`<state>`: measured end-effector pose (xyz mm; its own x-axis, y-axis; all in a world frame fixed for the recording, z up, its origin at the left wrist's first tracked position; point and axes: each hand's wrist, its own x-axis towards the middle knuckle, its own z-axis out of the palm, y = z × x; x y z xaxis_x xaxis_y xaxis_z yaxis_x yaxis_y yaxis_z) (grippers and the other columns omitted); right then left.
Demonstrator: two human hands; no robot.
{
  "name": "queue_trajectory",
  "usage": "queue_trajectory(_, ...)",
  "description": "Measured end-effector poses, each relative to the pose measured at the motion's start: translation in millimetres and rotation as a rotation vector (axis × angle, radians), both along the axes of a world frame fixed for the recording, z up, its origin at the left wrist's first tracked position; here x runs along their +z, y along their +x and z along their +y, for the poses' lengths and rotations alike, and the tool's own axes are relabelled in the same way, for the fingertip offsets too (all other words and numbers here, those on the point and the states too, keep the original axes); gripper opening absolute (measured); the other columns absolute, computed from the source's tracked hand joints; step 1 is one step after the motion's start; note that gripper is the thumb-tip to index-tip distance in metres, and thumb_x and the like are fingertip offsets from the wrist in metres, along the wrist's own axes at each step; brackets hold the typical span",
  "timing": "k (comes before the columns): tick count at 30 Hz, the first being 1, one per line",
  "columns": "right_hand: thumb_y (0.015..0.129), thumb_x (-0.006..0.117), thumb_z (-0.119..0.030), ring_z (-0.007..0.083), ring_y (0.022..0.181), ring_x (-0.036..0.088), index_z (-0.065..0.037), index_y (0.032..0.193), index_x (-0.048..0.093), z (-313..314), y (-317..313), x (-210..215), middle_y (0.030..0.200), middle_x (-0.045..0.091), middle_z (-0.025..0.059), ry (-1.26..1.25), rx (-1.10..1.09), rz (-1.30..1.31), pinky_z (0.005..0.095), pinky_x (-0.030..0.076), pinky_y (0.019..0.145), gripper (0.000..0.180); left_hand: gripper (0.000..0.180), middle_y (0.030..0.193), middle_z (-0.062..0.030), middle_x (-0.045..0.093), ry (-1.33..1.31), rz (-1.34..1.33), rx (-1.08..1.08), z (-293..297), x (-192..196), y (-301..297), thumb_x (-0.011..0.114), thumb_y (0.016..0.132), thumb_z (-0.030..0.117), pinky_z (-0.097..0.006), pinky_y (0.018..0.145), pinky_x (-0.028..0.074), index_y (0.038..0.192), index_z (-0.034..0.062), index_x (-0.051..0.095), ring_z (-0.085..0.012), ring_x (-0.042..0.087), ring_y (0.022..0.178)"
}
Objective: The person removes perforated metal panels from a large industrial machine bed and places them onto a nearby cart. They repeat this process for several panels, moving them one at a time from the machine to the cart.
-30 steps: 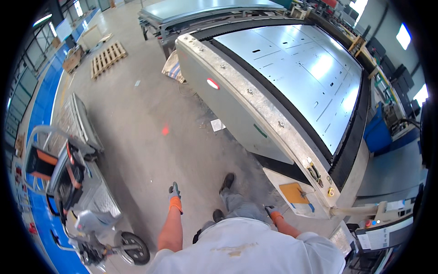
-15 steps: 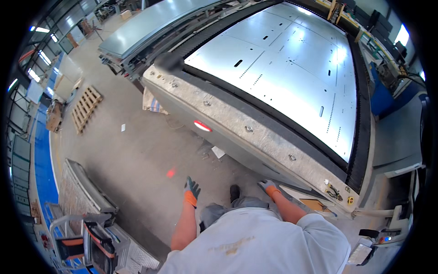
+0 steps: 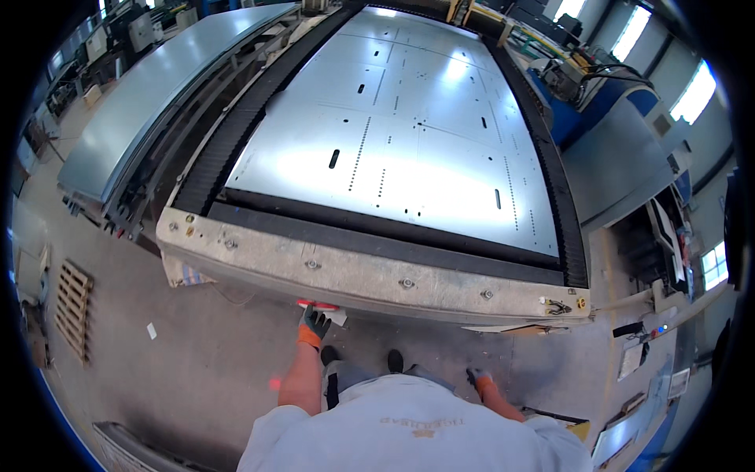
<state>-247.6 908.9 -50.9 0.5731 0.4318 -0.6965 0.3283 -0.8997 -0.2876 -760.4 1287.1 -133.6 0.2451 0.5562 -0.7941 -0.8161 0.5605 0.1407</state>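
Both my hands wear grey gloves with orange cuffs. My left hand (image 3: 314, 324), fingers apart and nothing seen in it, is at the front edge of a large machine bed (image 3: 358, 271), over a red and white mark (image 3: 318, 305) on its front face. Whether the fingertips touch the face I cannot tell. My right hand (image 3: 475, 379) hangs low at my right side, its fingers loosely stretched and apart from the machine. On the bed lies a wide, shiny metal sheet (image 3: 440, 169) with slots, rows of small holes and cut lines.
Pliers (image 3: 558, 307) and a yellow tape measure (image 3: 581, 303) lie on the bed's front right corner. Left of the bed stands a stack of metal sheets (image 3: 169, 86). A wooden pallet (image 3: 73, 307) is on the floor at left. Machine parts (image 3: 621, 149) stand at right.
My view has turned right, so the bed now faces me squarely. The left hand has come to the bed's front edge; the right hand has moved away from that edge.
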Motion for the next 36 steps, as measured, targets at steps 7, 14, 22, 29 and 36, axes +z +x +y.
queue_trajectory(7, 0.088, 0.066, -0.04, 0.0159, 0.065, 0.062, -0.005, 0.102, 0.073, -7, -124, 59, 0.08, 0.071, 0.0072, 0.008, -0.457, 0.153, 0.0304, 0.048, 0.061, 0.039, 0.035, 0.115, -0.0133, 0.065, 0.126, -0.252, 0.069, 64, 22, 0, 0.068, 0.083, 0.021, -0.052, 0.105, 0.044, 0.115, 0.0082, 0.061, -0.0349, 0.058, 0.112)
queue_trajectory(14, 0.089, 0.055, -0.051, 0.0302, 0.093, 0.064, -0.009, 0.107, 0.069, 100, -123, 70, 0.108, 0.07, 0.0102, -0.135, -0.138, 0.165, 0.0377, 0.048, 0.081, 0.047, 0.028, 0.086, -0.0089, 0.062, 0.249, -0.402, -0.157, 54, 121, 4, 0.067, 0.084, 0.03, -0.043, 0.088, 0.05, 0.097, 0.0074, 0.058, -0.0263, 0.061, 0.089)
queue_trajectory(22, 0.098, 0.057, -0.028, 0.0177, 0.116, 0.06, -0.005, 0.138, 0.053, 364, -188, 299, 0.128, 0.063, 0.0091, 0.712, 0.0, 0.811, 0.0308, 0.047, 0.097, 0.046, 0.043, 0.129, -0.0143, 0.061, 0.844, 0.19, -0.634, 66, 345, 57, 0.049, 0.098, 0.027, -0.039, 0.1, 0.048, 0.133, 0.003, 0.053, -0.0277, 0.059, 0.117)
queue_trajectory(29, 0.091, 0.065, -0.014, 0.016, 0.113, 0.058, -0.003, 0.138, 0.052, 405, -225, 325, 0.128, 0.062, 0.0099, 0.953, 0.147, 0.82, 0.0308, 0.048, 0.097, 0.05, 0.042, 0.122, -0.0198, 0.064, 1.676, 1.327, -0.633, 65, 396, 85, 0.069, 0.085, 0.01, -0.037, 0.088, 0.054, 0.124, -0.0013, 0.056, -0.0345, 0.065, 0.106)
queue_trajectory(36, 0.087, 0.07, -0.015, 0.0162, 0.108, 0.06, -0.003, 0.135, 0.054, 393, -231, 305, 0.123, 0.065, 0.0093, 0.93, 0.028, 0.787, 0.0316, 0.05, 0.092, 0.053, 0.033, 0.129, -0.019, 0.06, 1.57, 1.007, -0.672, 53, 414, 101, 0.055, 0.096, 0.008, -0.035, 0.093, 0.051, 0.127, -0.0025, 0.057, -0.0305, 0.063, 0.11)
